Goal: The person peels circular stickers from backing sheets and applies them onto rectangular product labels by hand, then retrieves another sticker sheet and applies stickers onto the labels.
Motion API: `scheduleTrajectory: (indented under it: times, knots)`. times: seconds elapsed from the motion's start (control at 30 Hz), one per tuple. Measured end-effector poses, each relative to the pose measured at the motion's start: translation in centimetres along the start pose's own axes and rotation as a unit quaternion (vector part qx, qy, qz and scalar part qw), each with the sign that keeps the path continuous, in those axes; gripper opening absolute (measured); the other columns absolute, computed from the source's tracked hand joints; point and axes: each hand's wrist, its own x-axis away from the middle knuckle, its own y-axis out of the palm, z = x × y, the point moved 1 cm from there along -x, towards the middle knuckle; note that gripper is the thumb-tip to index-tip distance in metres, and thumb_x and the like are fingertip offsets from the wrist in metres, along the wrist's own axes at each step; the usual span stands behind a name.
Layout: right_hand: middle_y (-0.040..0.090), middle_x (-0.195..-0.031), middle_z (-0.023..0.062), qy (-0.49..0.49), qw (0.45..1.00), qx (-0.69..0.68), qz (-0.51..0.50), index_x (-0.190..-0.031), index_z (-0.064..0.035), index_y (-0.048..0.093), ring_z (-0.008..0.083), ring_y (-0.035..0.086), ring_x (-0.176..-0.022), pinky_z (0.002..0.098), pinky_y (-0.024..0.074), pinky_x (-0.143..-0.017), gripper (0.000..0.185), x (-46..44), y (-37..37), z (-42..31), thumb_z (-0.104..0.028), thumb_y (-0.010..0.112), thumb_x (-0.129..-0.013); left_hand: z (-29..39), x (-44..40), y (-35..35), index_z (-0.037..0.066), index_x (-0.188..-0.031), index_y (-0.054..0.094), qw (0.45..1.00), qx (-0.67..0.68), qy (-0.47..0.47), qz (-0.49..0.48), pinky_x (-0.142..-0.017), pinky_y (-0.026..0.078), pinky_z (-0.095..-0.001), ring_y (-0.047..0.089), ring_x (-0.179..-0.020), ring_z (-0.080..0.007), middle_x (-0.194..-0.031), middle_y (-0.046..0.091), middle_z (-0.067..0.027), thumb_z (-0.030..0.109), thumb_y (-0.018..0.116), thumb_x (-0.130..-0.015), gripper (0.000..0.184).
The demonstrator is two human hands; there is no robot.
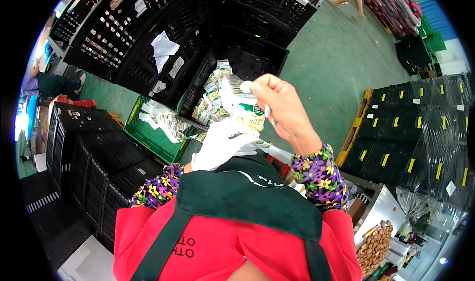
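Note:
My left hand (220,141), in a white glove, is closed on a printed label packet (247,118) with green and white markings and Chinese print. My bare right hand (281,105) sits just right of it, thumb and forefinger pinched on a small whitish piece (246,86) whose kind I cannot make out. Past both hands stands a black crate (269,58) with many similar printed labels (210,100) heaped in its left part. White strips trail among the heap. A long strip (274,151) passes below my hands, partly hidden by the glove.
To the left, a green crate (161,150) holds more labels and strips. Tall stacks of black crates (114,38) rise behind it. At right, wrapped dark crates (401,137) stand on a wooden pallet (354,130). Mushrooms (375,249) lie on a metal table. Another person's legs (349,1) show far back.

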Motion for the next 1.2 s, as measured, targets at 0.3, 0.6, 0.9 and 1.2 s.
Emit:
scheduleTrajectory:
  times: [0.3,0.6,0.9,1.2]
  knots:
    - [0.059,-0.072,-0.0026,-0.09,0.984,0.099,0.117,-0.081,-0.0018,0.06,0.0007,0.047,-0.06,0.0181,0.0386,-0.053,0.012,-0.4,-0.2,-1.1,-0.01,0.065,-0.088,-0.7,0.4,-0.4,0.004,-0.088,0.073,0.998,-0.005,-0.002,0.061,-0.074,0.05,-0.0318,0.064,-0.082,-0.0223,-0.086,0.069,-0.0095,0.012,0.069,-0.079,0.012]
    - [0.055,-0.064,-0.0052,-0.023,0.985,0.142,0.096,-0.077,-0.0006,0.057,-0.0007,0.042,-0.056,0.0196,0.0332,-0.048,0.017,0.9,-0.2,2.0,-0.011,0.065,-0.087,-0.6,0.2,-0.2,0.008,-0.088,0.074,0.993,-0.044,0.038,0.105,-0.074,0.05,-0.0323,0.064,-0.081,-0.0218,-0.087,0.07,-0.0082,0.013,0.075,-0.075,0.015]
    - [0.055,-0.071,-0.0065,0.012,0.972,0.229,0.044,-0.086,-0.0024,0.061,0.0006,0.044,-0.063,0.0196,0.035,-0.052,0.02,0.7,-1.6,1.0,-0.021,0.065,-0.091,-0.6,0.5,-0.7,0.008,-0.09,0.074,0.994,-0.008,0.052,0.099,-0.078,0.051,-0.0314,0.065,-0.086,-0.0228,-0.091,0.07,-0.0079,0.013,0.075,-0.075,0.017]
    - [0.064,-0.08,0.0014,-0.084,0.99,0.109,0.043,-0.088,0.0005,0.06,0.0036,0.054,-0.069,0.0199,0.044,-0.061,0.015,-1.7,-2.3,-1.9,-0.014,0.062,-0.092,-1.1,1.1,-0.6,0.014,-0.088,0.074,0.968,-0.223,0.104,-0.056,-0.075,0.046,-0.0352,0.059,-0.083,-0.0259,-0.088,0.068,-0.0032,0.031,0.065,-0.083,0.02]
